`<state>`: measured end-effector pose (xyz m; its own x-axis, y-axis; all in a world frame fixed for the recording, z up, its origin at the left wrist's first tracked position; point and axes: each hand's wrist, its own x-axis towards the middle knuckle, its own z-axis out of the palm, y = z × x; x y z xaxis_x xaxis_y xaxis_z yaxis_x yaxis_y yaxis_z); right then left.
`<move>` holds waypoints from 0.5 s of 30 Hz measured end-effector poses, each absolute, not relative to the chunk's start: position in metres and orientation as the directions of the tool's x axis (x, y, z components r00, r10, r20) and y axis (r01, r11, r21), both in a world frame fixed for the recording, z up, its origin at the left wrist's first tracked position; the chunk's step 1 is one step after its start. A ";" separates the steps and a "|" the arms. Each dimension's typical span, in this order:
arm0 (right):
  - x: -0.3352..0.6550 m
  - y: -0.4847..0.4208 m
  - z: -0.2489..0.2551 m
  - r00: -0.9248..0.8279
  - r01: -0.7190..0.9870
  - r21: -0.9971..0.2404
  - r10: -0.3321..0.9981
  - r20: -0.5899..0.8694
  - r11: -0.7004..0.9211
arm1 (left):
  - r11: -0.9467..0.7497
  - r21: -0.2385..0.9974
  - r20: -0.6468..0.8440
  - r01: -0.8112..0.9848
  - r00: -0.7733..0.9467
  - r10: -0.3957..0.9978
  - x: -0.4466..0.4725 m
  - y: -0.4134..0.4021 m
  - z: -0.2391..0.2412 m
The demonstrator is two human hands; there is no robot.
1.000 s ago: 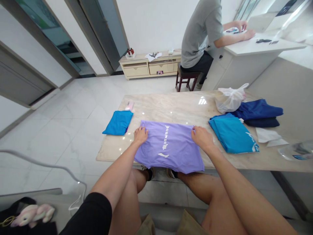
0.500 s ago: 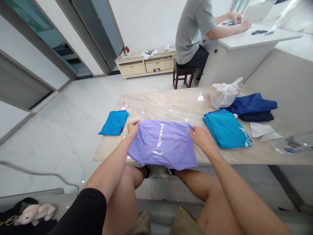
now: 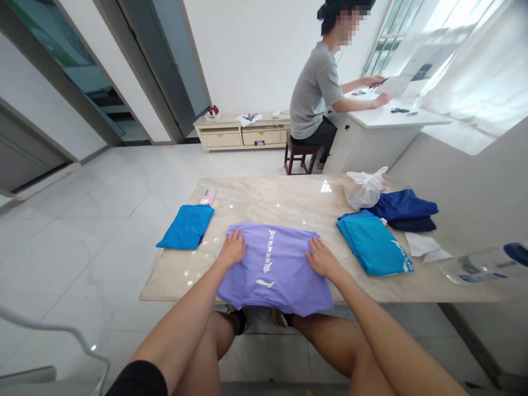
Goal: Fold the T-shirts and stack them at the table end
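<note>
The purple shirt (image 3: 274, 269) lies flat at the near edge of the counter (image 3: 289, 198), its hem hanging over the rim. The left hand (image 3: 234, 248) and right hand (image 3: 320, 257) rest open on it, palms down, either side of the white print, which looks like smoothing a fold. Any further fold calls for gripping both edges evenly. A folded blue shirt (image 3: 186, 226) lies to the left and a teal shirt (image 3: 373, 243) to the right
</note>
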<state>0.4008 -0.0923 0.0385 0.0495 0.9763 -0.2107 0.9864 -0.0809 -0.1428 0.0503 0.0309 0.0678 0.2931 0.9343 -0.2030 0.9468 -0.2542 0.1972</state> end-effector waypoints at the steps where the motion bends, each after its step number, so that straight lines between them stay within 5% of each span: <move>1: 0.402 -0.092 0.034 0.062 0.986 -0.133 0.966 -0.251 -0.098 | -0.257 0.182 -0.224 0.949 0.294 0.929 0.049 0.028 0.067; 15: 0.410 -0.064 0.097 0.430 0.860 -0.179 0.867 -0.253 -0.478 | -0.402 0.094 -0.234 0.911 0.413 0.880 0.043 -0.013 0.143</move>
<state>0.4103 -0.0638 0.0970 0.4296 0.8669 -0.2529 0.8599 -0.4782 -0.1786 0.0426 -0.0129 0.1428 0.4128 0.8803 -0.2338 0.9108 -0.4020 0.0942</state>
